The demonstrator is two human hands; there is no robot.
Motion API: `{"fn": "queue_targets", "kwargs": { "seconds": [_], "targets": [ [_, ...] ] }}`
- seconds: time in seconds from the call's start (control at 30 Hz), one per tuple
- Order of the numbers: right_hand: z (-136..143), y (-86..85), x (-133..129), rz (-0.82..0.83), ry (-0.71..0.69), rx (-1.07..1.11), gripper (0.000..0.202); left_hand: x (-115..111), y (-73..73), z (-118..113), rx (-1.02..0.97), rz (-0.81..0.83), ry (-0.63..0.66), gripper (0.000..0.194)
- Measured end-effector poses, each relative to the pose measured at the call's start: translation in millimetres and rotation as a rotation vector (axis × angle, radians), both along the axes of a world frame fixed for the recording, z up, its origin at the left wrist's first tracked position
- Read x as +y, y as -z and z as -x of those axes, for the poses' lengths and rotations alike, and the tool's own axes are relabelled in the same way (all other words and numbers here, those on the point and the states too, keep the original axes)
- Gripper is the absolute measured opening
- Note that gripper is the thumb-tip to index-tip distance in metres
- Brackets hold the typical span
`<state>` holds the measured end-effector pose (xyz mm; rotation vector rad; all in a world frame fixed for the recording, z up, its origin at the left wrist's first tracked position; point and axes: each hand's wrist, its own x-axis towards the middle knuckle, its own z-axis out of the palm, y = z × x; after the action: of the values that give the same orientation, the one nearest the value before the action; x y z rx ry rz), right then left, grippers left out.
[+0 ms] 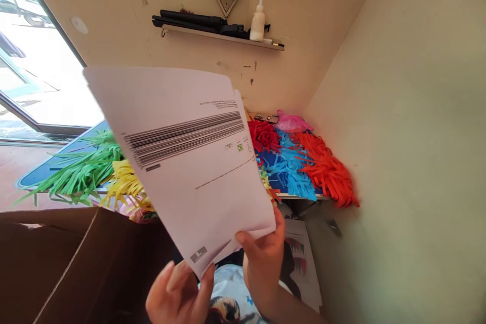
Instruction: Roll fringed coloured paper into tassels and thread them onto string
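Note:
A small stack of printed white paper sheets point(197, 202) is held up before me, tilted, its print running sideways with dark striped bands. My right hand point(264, 250) grips the lower right edge, thumb on the front face and fingers behind. At the bottom corner, my left hand point(180, 293) has the paper between thumb and fingers; part of those fingers is hidden by the sheet. The sheets' edges are slightly out of line at the right, and the bottom edge bends near my thumbs.
Behind the paper, a blue table point(36, 174) bears green point(83, 167), yellow point(123, 182), blue point(290, 167) and red paper fringes point(328, 169), a pink bag point(292, 121) and a phone point(266, 118). A cardboard box point(45, 263) stands at left. A wall shelf point(224, 35) holds a glue bottle point(257, 24).

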<state>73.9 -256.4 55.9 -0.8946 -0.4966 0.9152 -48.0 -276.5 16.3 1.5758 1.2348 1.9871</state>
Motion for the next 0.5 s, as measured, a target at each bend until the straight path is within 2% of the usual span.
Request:
{"fn": "queue_targets", "kwargs": {
  "seconds": [0.03,0.13,0.2,0.33,0.43,0.5],
  "targets": [
    [0.6,3.5,0.0,0.008,0.026,-0.02,0.088,1.3,-1.1,-4.3,-0.076,0.073,0.047,0.056],
    [-2.2,13.4,-2.4,0.007,0.043,-0.043,0.082,9.9,-11.5,-8.5,-0.26,0.339,0.262,0.028],
    [-8.2,19.4,-5.6,0.001,0.006,-0.053,0.079,16.1,-20.1,-4.8,-0.37,0.378,0.345,0.022],
    [-15.9,28.3,-9.1,0.133,-0.126,-0.075,0.055,19.2,-29.7,-4.6,-0.525,0.399,0.371,0.019],
    [-6.5,29.7,-8.3,0.21,-0.087,-0.027,0.049,17.0,-28.0,-16.4,-0.562,0.453,0.378,0.026],
    [1.4,28.2,-9.3,0.169,-0.081,-0.072,0.044,17.2,-26.3,-15.6,-0.51,0.47,0.367,0.03]
  ]
}}
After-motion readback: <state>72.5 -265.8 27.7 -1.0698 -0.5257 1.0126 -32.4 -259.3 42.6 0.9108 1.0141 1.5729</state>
